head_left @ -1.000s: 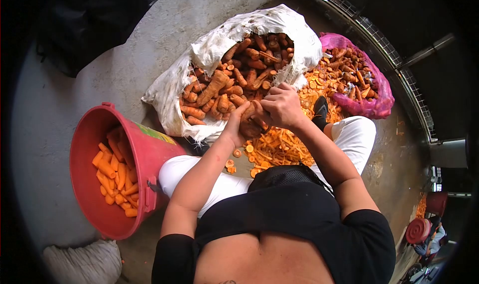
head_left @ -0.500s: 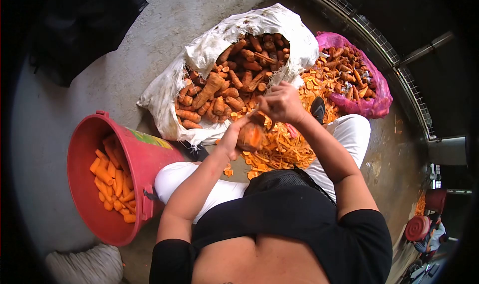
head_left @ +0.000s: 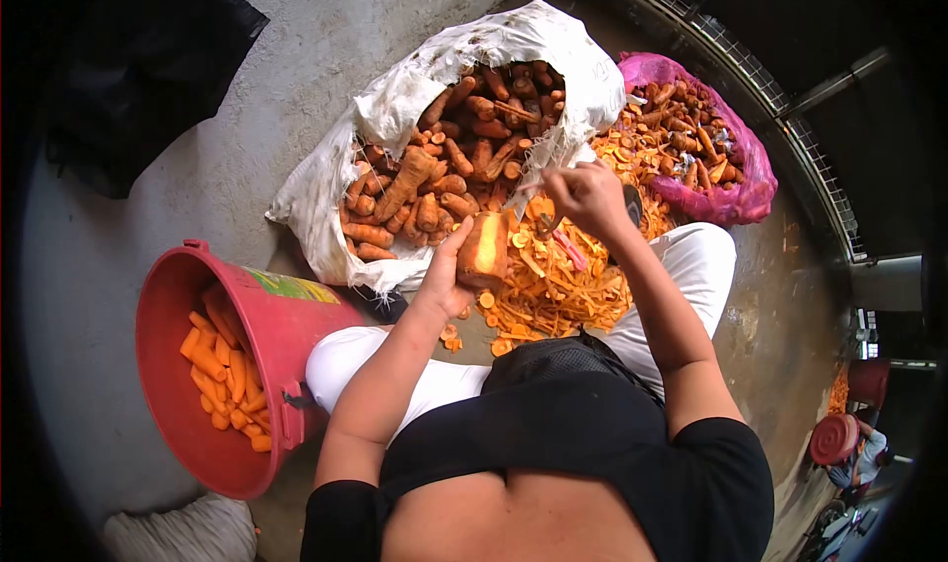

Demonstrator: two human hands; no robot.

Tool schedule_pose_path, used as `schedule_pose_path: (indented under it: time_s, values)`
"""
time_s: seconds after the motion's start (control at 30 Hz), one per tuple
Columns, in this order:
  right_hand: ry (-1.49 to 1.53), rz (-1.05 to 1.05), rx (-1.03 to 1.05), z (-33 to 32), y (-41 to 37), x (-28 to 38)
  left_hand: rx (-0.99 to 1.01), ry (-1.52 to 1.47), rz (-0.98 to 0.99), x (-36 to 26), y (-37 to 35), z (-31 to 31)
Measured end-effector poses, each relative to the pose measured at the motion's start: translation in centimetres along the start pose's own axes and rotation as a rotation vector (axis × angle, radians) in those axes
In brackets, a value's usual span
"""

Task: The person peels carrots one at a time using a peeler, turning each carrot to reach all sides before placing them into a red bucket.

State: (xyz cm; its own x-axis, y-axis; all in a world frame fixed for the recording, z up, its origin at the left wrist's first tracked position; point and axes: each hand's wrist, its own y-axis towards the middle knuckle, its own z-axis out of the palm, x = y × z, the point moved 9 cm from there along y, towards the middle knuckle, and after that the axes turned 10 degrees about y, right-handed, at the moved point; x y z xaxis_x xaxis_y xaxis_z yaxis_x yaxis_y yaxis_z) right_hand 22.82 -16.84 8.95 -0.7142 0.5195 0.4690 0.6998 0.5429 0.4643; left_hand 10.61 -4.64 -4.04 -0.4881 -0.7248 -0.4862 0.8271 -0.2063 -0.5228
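My left hand (head_left: pixel 448 274) is closed around a thick, stubby carrot (head_left: pixel 484 250). A broad bright strip of bare flesh runs along the carrot's upper side, and the rest still has its darker skin. Just right of it and a little higher, my right hand (head_left: pixel 590 199) is closed on a small thin tool that looks like a peeler (head_left: pixel 545 228); the fingers hide most of it. The tool is apart from the carrot. Below both hands lies a heap of orange peelings (head_left: pixel 563 290) and cut carrot ends on the floor.
A white sack (head_left: pixel 326 182) of unpeeled carrots (head_left: pixel 405 187) lies open ahead. Beyond it on the right is a pink sack (head_left: pixel 755 182) with carrots and scraps. A red bucket (head_left: pixel 163 384) holding peeled carrots (head_left: pixel 232 374) leans at my left knee. Another person (head_left: pixel 867 458) is far right.
My right hand has moved slightly right and away from the carrot. The carrot has turned, and its bare strip now faces up in plain view.
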Motion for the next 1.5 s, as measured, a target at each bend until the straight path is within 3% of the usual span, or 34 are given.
schedule_pose_path:
  time_s: [0.17, 0.33, 0.5, 0.6, 0.67, 0.73, 0.8, 0.9, 1.03, 1.13, 1.27, 1.33, 1.5]
  values:
    - [0.075, -0.420, -0.019, 0.5, -0.8, 8.7, -0.023, -0.013, -0.057, 0.6, 0.0, 0.0]
    - [0.046, -0.483, 0.022, 1.6, -0.8, 10.9, 0.042, 0.053, -0.095, 0.7, -0.4, -0.1]
    - [0.076, -0.471, 0.127, 2.4, -0.4, 10.5, -0.020, 0.077, 0.002, -0.3, -1.2, 0.6]
    - [0.203, -0.398, 0.072, 3.0, 0.2, 7.9, 0.011, 0.106, 0.078, -1.1, -1.9, 1.3]
    - [0.092, -0.299, 0.020, 3.0, 1.7, 3.3, 0.052, 0.130, 0.090, -0.9, -2.2, 1.7]
    - [-0.282, -0.132, 0.248, 5.5, 1.8, -3.4, 0.086, 0.147, 0.051, -0.3, -2.6, 1.8]
    - [-0.532, 0.241, 0.462, 5.8, 1.2, -9.5, 0.187, 0.156, 0.048, -0.9, -2.9, 2.7]
    - [-0.080, 0.553, 0.363, 3.5, -0.5, -11.0, 0.214, 0.073, 0.073, -1.3, -1.5, 2.0]
    - [0.613, 0.416, 0.380, 3.7, -1.4, -6.9, -0.065, 0.036, 0.100, -1.8, -0.2, -1.2]
    - [0.311, 0.144, 0.438, 2.2, -0.6, -1.6, -0.117, 0.013, 0.099, -1.6, -0.2, -1.8]
    - [0.151, -0.049, 0.415, 1.9, 0.1, 3.9, -0.032, -0.015, 0.077, -1.6, -0.1, -1.0]
    - [0.145, -0.120, 0.157, 1.4, 0.5, 5.5, -0.003, 0.007, 0.081, -1.7, -0.1, -1.1]
    - [0.079, -0.378, 0.037, 1.9, 0.5, 9.5, 0.014, 0.030, 0.052, -1.6, -0.7, -0.8]
